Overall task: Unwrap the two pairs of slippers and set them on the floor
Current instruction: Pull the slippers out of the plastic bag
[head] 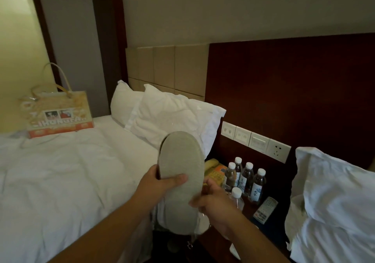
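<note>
A pair of slippers [181, 161], pressed together with a grey sole facing me, stands upright in the air between the bed and the nightstand. My left hand [162, 181] grips its left edge, thumb across the sole. My right hand [213, 200] holds the lower right edge. White fabric and a bit of clear wrapping [203, 222] hang at the slippers' lower end. A clear plastic wrapper [194, 118] lies on the near pillow. Something pale shows on the dark floor [172, 244] below my hands; I cannot tell what it is.
A white bed [71, 171] with two pillows [162, 112] lies to the left; a patterned gift bag [58, 112] stands on it. The nightstand [269, 228] holds several water bottles [246, 177], a yellow phone [213, 169] and a remote [265, 210]. A second bed's pillow [334, 202] is at right.
</note>
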